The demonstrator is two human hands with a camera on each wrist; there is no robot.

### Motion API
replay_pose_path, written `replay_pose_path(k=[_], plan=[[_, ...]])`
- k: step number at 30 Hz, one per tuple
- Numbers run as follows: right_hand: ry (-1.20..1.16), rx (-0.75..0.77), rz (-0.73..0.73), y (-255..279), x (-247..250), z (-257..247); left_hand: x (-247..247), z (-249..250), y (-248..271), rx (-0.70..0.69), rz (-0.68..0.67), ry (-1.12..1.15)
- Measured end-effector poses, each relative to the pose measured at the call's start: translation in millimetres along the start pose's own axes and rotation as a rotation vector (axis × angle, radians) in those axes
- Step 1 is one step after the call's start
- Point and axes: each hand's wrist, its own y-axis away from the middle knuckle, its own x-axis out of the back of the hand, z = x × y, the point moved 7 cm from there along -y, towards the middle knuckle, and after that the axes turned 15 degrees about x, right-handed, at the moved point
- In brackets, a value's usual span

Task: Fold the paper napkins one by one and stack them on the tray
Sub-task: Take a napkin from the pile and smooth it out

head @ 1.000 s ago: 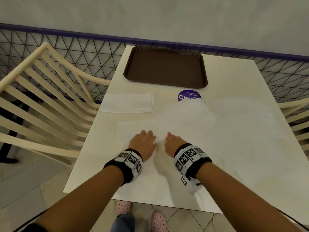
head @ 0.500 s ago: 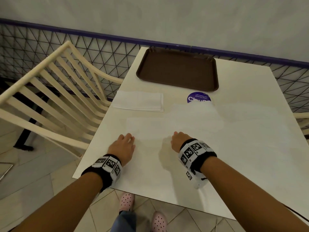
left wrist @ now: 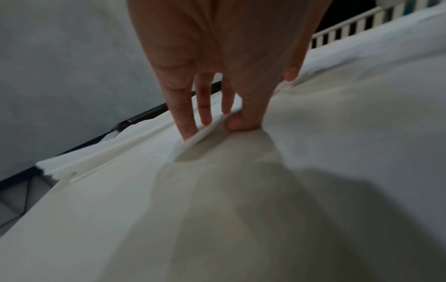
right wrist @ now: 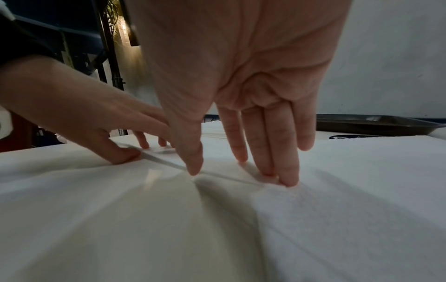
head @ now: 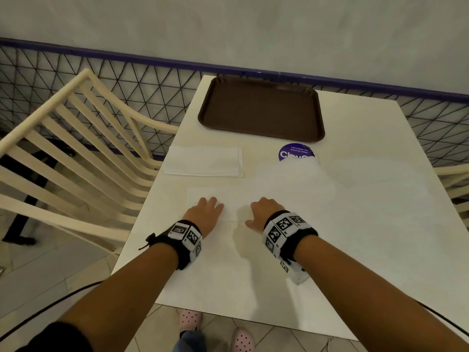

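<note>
Since the frame half a second earlier, your left hand (head: 206, 214) had slid back inward, so both hands sat closer together on the thin, flat white paper napkin (head: 266, 189) spread across the near half of the smooth cream counter (head: 368, 224). In the left wrist view that hand pinched the napkin's near edge (left wrist: 193, 141) between thumb and forefingers, lifting a soft, limp lip of paper off the surface. Your right hand (head: 264, 212) was relaxed, its fingers (right wrist: 287, 171) straight and pressing down on the matte, slightly pebbled sheet, with shallow creases fanning out from the fingertips; it grasped nothing.

Farther back and to the left lay a neat rectangular stack of folded white napkins (head: 204, 161), layered edges showing along its right side. The dark brown rectangular plastic tray (head: 261, 107), with rounded corners and a raised rim, sat at the far end of the counter with no napkin on it. Between tray and open napkin, a round purple sticker (head: 295, 151) was half covered by the sheet's far edge. A cream slatted wooden chair (head: 76, 158) stood at your left.
</note>
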Motion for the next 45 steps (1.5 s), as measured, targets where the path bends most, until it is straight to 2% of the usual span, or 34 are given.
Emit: replay_pose_path(k=[4,6,9,11,12,15,19,25,30,34,39,45], plan=[[0.053,-0.003,-0.012,-8,-3,-7,17,7,-5,-0.047,0.246,-0.028],[0.125,-0.002,-0.035,-13,-6,-11,10,3,-18,-0.099,0.34,-0.059],[0.266,0.022,-0.062,-18,-2,-14,28,-10,-8,-0.105,0.236,-0.111],[0.283,0.038,-0.004,-19,14,-11,38,-18,-4,-0.182,0.116,-0.074],[0.275,0.044,0.052,-19,27,-9,41,-25,-11,-0.18,0.11,-0.07],[0.273,0.067,0.194,-20,78,-5,79,-55,-24,-0.165,0.182,-0.03],[0.285,0.037,0.296,-32,143,-1,119,-104,-52,-0.089,0.251,-0.042],[0.142,-0.037,0.366,-69,179,1,146,-145,-78,-0.048,0.281,-0.087],[0.101,-0.036,0.392,-93,146,-5,107,-147,-90,-0.098,0.175,-0.052],[0.041,-0.026,0.245,-109,92,-7,63,-132,-94,-0.168,0.081,-0.073],[-0.032,-0.025,0.154,-114,49,-9,26,-121,-102,-0.233,0.061,-0.093],[-0.065,-0.02,0.185,-114,46,-9,14,-120,-106,-0.242,0.093,-0.062]])
